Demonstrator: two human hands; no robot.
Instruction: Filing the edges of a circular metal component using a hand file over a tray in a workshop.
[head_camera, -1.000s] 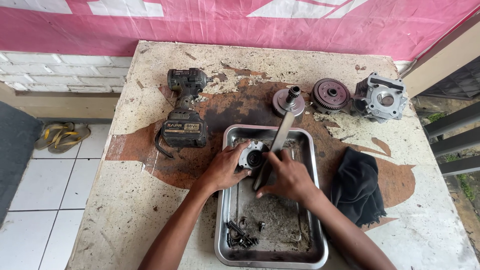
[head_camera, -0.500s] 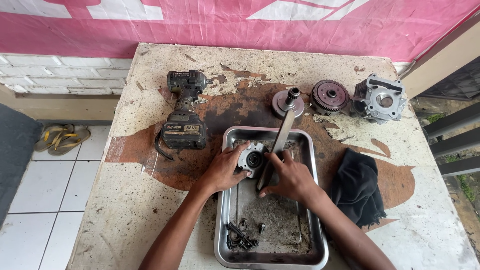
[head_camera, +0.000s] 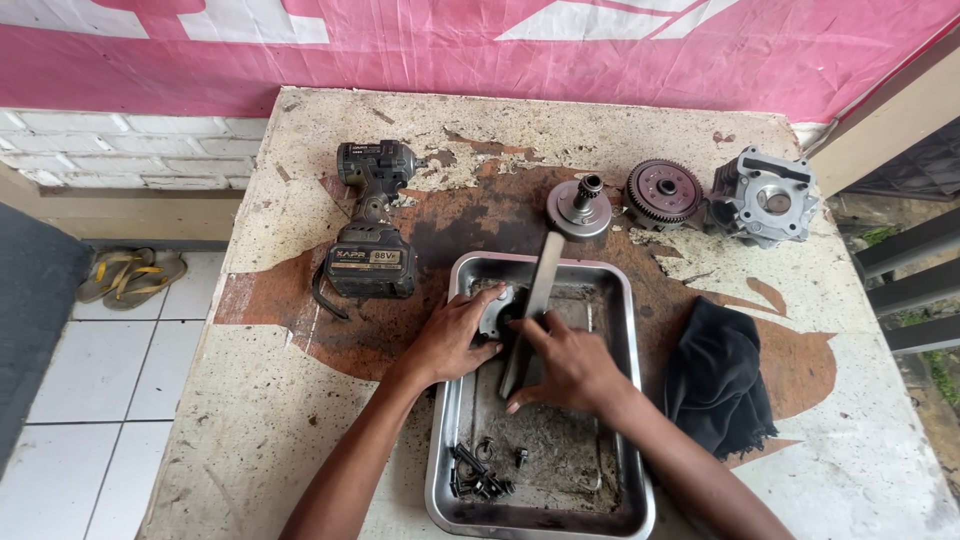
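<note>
Mid-frame over the steel tray (head_camera: 640, 400), left hand (head_camera: 450, 340) clasps a round part (head_camera: 497, 312), right hand (head_camera: 570, 365) grasps a flat bar (head_camera: 535, 300); greasy metal might slip.

I saw the right hand (head_camera: 572, 368) slide lower along the flat metal bar (head_camera: 533, 305). The left hand (head_camera: 455, 335) covered more of the small metal part (head_camera: 495, 312).

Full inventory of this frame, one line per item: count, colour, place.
metal tray: 1, silver, table front centre
small engine part: 1, grey, in tray
flat metal bar: 1, grey, across tray
bolts: several, dark, tray front left
impact driver: 1, black, left of tray
clutch hub: 1, grey, behind tray
gear: 1, dark, right of hub
cylinder block: 1, silver, far right
rag: 1, black, right of tray
sandals: 2, floor left
left hand: on part
right hand: on bar
</note>
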